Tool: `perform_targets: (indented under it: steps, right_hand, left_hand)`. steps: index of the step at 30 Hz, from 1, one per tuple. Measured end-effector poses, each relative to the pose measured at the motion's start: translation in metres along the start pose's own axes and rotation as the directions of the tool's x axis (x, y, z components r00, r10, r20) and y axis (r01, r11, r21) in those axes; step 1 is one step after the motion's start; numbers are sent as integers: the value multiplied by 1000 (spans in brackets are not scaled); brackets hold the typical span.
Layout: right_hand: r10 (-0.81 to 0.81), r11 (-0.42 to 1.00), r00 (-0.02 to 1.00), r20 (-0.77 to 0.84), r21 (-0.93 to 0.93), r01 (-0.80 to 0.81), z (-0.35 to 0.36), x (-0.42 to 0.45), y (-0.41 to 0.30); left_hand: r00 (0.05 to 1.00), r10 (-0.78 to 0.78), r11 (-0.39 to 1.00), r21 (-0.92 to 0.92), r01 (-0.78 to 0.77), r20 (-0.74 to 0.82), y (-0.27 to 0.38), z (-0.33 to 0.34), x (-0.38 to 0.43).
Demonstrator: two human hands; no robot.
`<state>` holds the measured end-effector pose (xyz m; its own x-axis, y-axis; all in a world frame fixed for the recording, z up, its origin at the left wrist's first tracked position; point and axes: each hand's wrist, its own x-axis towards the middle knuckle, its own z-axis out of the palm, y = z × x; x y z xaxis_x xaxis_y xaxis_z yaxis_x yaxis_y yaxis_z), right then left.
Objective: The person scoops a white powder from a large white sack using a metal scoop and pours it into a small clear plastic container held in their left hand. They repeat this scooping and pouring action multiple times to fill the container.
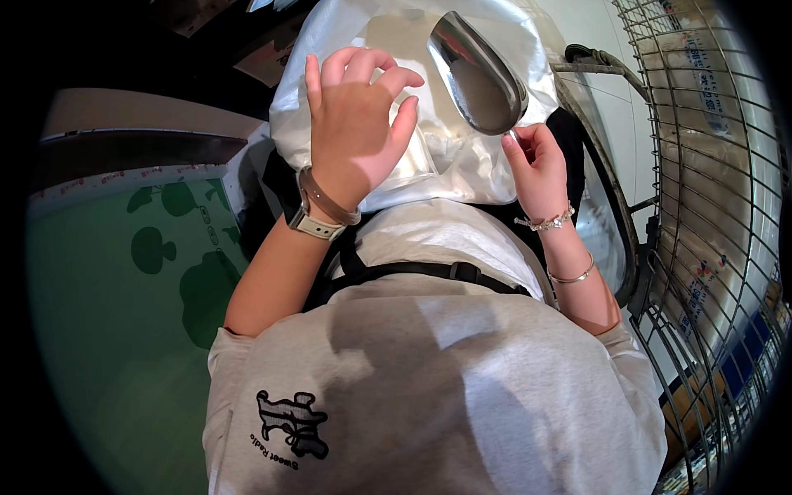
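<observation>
My right hand (pixel 539 164) grips the thin handle of a shiny metal scoop (pixel 476 74). Fine whitish granules lie in the scoop's hollow; what they are cannot be told. The scoop is over a large white plastic sack (pixel 495 176), its mouth wide, with pale contents (pixel 396 37) partly in shadow. Over the left part of the sack, my left hand (pixel 359 117) is raised with its fingers apart and slightly curled. Nothing shows between thumb and forefinger. Its palm side is hidden from view.
A wire cart (pixel 674 204) with plastic-wrapped packs stands close on my right. To my left is a green printed panel (pixel 124 278) with a pale rim. Dark-shadowed boxes (pixel 266 59) lie beyond the sack at the upper left. White floor (pixel 594 25) shows at the upper right.
</observation>
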<state>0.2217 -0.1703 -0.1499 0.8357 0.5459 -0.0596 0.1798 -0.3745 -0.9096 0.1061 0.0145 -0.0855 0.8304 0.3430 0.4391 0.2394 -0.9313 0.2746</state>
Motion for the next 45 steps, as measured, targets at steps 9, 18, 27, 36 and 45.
perform_targets:
  steps: [9,18,27,36,45]
  right_hand:
    - [5,1000,1000,7,-15,-5,0,0,-1]
    - [18,1000,1000,20,-11,-18,-1,0,2]
    - [33,999,998,48,33,-35,-1,1,5]
    - [94,984,991,92,142,-106,-1,1,4]
    - [219,927,958,184,266,-263,-5,0,-5]
  left_hand:
    - [1000,-18,1000,18,18,12,1,1,-1]
    - [999,-28,999,21,27,18,2,1,-2]
    - [999,-32,999,21,31,28,1,2,-3]
    - [999,-40,999,16,39,29,1,2,-4]
    - [998,-57,998,13,56,37,-2,3,-3]
